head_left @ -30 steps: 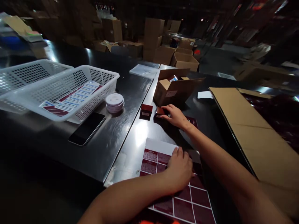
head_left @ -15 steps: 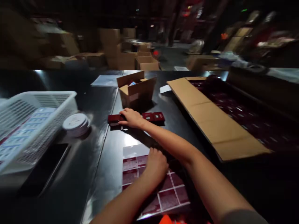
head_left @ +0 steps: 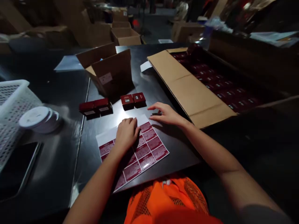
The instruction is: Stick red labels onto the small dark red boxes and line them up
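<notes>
A sheet of dark red labels [head_left: 142, 151] with a white margin lies askew near the table's front edge. My left hand [head_left: 127, 132] rests on its upper part, fingers curled down and holding it; the fingertips are hidden. Right of the sheet's top corner, my right hand [head_left: 164, 112] hovers with thumb and fingers apart, holding nothing visible. Beyond the sheet sit small dark red boxes: a pair [head_left: 95, 106] on the left with pale labels on their fronts, and another pair [head_left: 133, 100] nearer my right hand.
A small open carton [head_left: 112, 71] stands behind the boxes. To the right, a large open carton [head_left: 193, 90] holds many dark red boxes. On the left are a white basket [head_left: 17, 99], round white-lidded containers [head_left: 39, 119] and a phone [head_left: 18, 168].
My right hand has left the left pair of boxes and moved right, opening its fingers. The view has tilted down and turned; the label sheet now lies rotated under my left hand.
</notes>
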The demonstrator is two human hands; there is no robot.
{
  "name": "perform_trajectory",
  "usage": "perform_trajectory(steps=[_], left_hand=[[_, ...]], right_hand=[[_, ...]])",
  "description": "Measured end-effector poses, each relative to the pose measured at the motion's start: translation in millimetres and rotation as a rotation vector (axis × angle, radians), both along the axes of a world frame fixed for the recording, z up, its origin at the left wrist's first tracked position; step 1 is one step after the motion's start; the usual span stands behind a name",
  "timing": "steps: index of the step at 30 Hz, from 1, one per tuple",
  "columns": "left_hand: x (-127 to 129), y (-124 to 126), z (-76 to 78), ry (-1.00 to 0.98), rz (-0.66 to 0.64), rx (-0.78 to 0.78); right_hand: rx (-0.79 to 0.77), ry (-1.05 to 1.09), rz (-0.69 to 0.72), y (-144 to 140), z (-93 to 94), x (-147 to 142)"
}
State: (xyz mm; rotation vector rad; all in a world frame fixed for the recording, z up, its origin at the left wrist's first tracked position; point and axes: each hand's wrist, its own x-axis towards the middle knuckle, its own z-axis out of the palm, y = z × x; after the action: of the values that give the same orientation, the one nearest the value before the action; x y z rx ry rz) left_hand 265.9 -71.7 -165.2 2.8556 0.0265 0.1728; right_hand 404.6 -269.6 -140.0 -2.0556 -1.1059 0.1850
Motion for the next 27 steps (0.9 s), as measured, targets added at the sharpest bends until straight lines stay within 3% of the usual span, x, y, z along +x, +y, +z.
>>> perform_trajectory(steps=[6, 11, 15, 19, 24, 27], left_hand=[[3.5, 6.7, -2.3, -0.085, -0.007, -0.178], [2.1, 16.0, 3.1, -0.104, -0.017, -0.208], [0.9, 27.1, 11.3, -0.133, -0.013, -0.227], [0.1, 43.0, 19.5, -0.143, 0.155, -0.283], [-1.8, 61.9, 26.1, -0.102, 0.501, -0.578], [-3.3, 67.5, 29.7, -0.13, 0.549, -0.822]], right_hand=[[-0.018, 0.072, 0.096, -4.0, -28.2, -15.1], [-0.012, 0.006, 0.146, -9.1, -33.6, -19.4], [0.023, 0.095, 0.153, -12.6, -29.7, -17.4], [0.08, 0.127, 0.027, -20.8, -20.3, -10.9], [0.13, 0.254, -0.26, -31.5, -20.3, 0.0], [0.115, 0.313, -0.307, -31.8, -26.6, 3.7]])
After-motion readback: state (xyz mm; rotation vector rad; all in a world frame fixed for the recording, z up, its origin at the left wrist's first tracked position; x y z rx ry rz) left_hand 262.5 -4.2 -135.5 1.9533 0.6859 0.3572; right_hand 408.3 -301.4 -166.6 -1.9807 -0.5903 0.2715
